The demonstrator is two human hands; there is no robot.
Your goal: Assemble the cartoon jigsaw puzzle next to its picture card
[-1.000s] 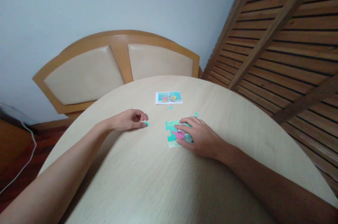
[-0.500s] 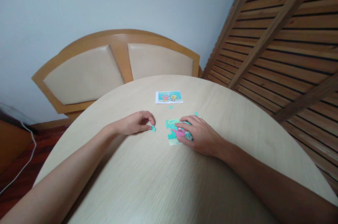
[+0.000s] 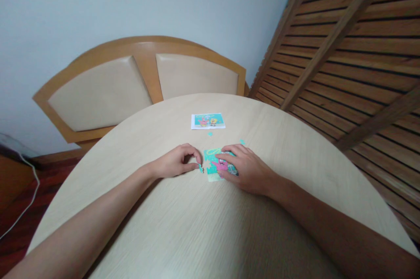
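My left hand (image 3: 177, 161) pinches a small teal puzzle piece (image 3: 201, 168) between thumb and index finger. The piece is tilted, just left of the partly joined jigsaw puzzle (image 3: 210, 155), with a narrow gap between them. A notch shows in the puzzle's left edge. Over the puzzle's right part lies my right hand (image 3: 252, 170), its fingers spread and resting on the surface. A pink cartoon starfish shows between those fingers, while the right side of the puzzle is hidden beneath the hand.
Behind the puzzle lies a printed picture card (image 3: 208, 121). One loose teal piece (image 3: 210, 134) sits just in front of it, another loose piece (image 3: 242, 142) beyond my right hand. The round wooden table (image 3: 157, 226) meets a padded bench back (image 3: 197, 75).
My left hand has moved right and slightly nearer to me, bringing its piece close to the puzzle's left edge and tilting it up. The right hand stays on the puzzle.
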